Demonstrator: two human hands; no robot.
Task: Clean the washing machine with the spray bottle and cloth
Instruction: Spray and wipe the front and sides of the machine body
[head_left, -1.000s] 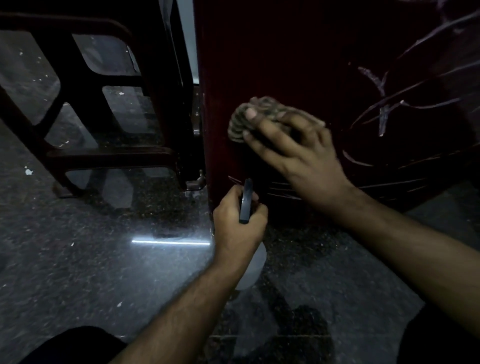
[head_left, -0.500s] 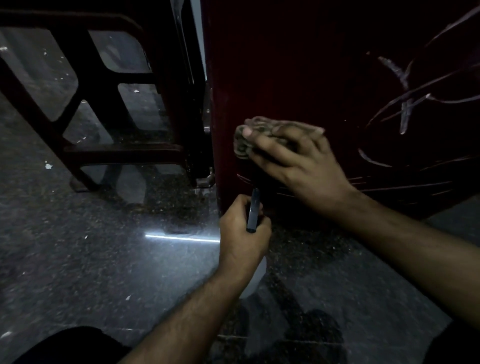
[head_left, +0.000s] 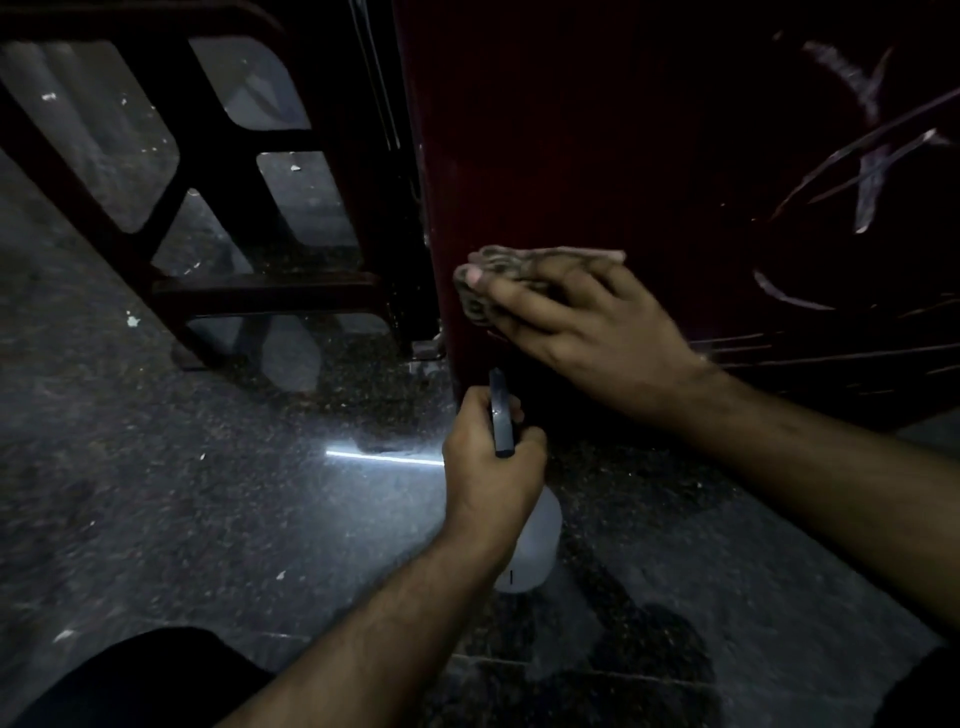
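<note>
**Wiping low on the dark red panel**

Pressing flat, the right hand (head_left: 587, 322) holds a patterned cloth (head_left: 498, 270) against the lower left part of the washing machine (head_left: 597, 130), fingers straight over the fabric. Just below, the left hand (head_left: 491, 462) wraps its grip round the neck of the spray bottle (head_left: 532, 545), nozzle toward the panel's bottom edge. A dark chair frame (head_left: 234, 150) stands beside the machine on the speckled floor (head_left: 156, 467).

Dark plastic chair frame (head_left: 218, 171) at left, speckled dark stone floor (head_left: 156, 493), thin bright light streak (head_left: 384, 458) reflected on it
</note>
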